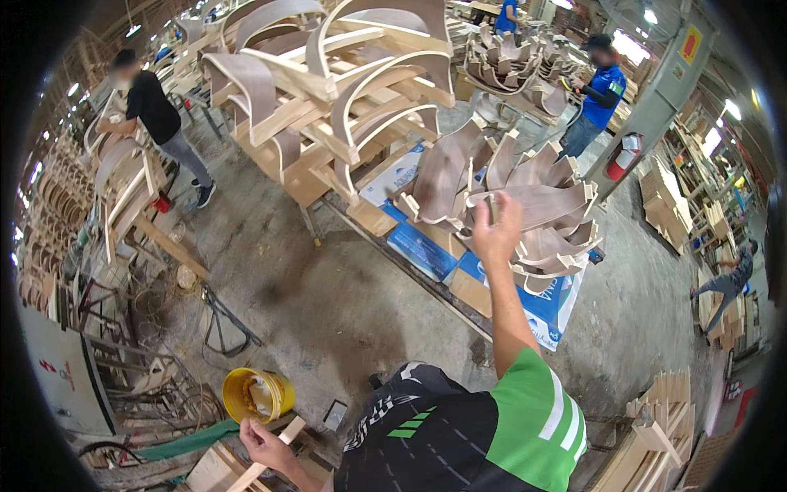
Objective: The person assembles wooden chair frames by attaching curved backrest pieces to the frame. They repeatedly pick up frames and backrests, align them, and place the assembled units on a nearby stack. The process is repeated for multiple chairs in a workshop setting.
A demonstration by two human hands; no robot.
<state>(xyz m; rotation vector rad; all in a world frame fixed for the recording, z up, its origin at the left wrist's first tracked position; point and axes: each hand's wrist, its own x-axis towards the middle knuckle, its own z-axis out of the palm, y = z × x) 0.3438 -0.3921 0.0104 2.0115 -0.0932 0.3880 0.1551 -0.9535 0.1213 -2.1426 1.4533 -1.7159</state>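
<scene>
My right hand (498, 234) reaches out over a stack of curved, brown-veneered wooden parts (545, 207) on the table. Its fingers are bent and apart at the edge of the nearest part; whether they touch it I cannot tell. Low on the left is my left hand (264, 444), its fingers loosely apart with nothing visible in them. A pale wooden strip (291, 430) crosses close by its palm, and contact between them is unclear. Just beyond that hand stands a yellow bucket (283, 395) with yellowish and whitish contents.
Curved wooden frames (361, 90) are piled high at the table's far left. Blue and white printed sheets (422, 250) cover the tabletop. A person in black (153, 107) works at left, another in blue (605, 94) behind the table. A hose (221, 324) lies on the floor.
</scene>
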